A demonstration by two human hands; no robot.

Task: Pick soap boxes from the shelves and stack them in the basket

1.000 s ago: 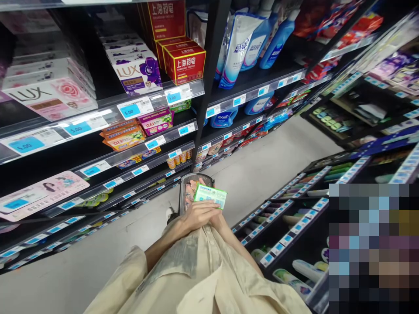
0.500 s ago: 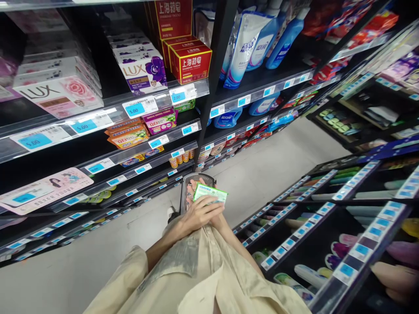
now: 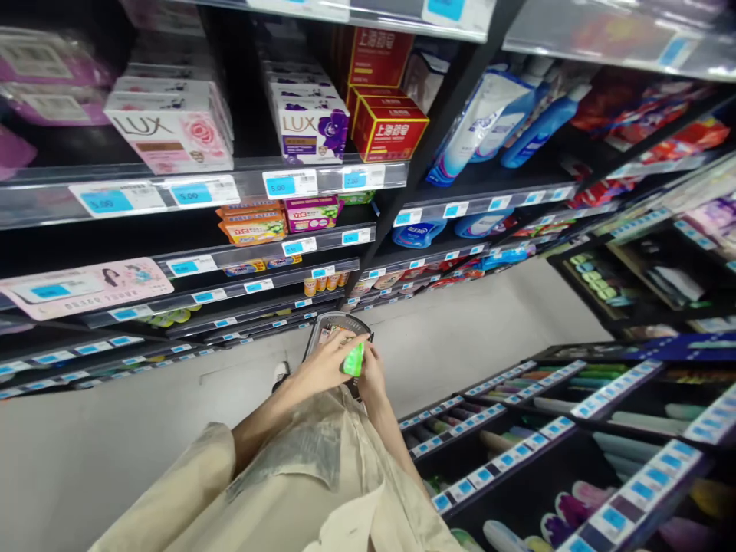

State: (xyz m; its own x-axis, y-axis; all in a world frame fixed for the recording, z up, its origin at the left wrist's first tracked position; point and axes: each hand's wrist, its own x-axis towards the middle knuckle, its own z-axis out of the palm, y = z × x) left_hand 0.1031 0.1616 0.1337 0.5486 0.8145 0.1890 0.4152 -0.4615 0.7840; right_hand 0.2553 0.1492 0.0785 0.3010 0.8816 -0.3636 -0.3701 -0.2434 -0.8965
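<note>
Above a dark shopping basket (image 3: pixel 330 331) on a shop aisle's pale floor (image 3: pixel 460 322), a person holds a small green packet (image 3: pixel 353 359) in both hands. The left hand (image 3: pixel 325 364) has its grip closed on the packet's near side, fingers laid across it; the right hand (image 3: pixel 372 376) clasps it from the other side. Left of the basket rise shelves of soap boxes (image 3: pixel 313 126) and red cartons (image 3: pixel 391 126); right of it, racks of toothbrushes (image 3: pixel 517 414).
</note>
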